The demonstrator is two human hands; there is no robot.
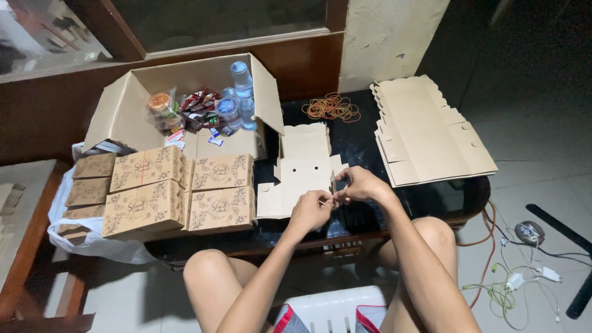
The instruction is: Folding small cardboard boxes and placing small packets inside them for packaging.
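Two hands meet at the table edge: the left hand [310, 209] and right hand [357, 184] pinch a thin rubber band [327, 198] between fingertips, just before a flat unfolded brown cardboard box blank [296, 179]. Stretched too far, the band might snap or slip free. Four folded printed brown boxes [179, 191] sit stacked left, one open carton [185, 105] behind, one stack of blanks [431, 132] right, one band pile [331, 108].

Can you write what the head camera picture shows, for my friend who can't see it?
A seated person's left hand and right hand pinch the edge of a flat, unfolded cardboard box on a dark table. Finished patterned boxes are stacked at left, a pile of flat blanks lies at right, rubber bands behind.
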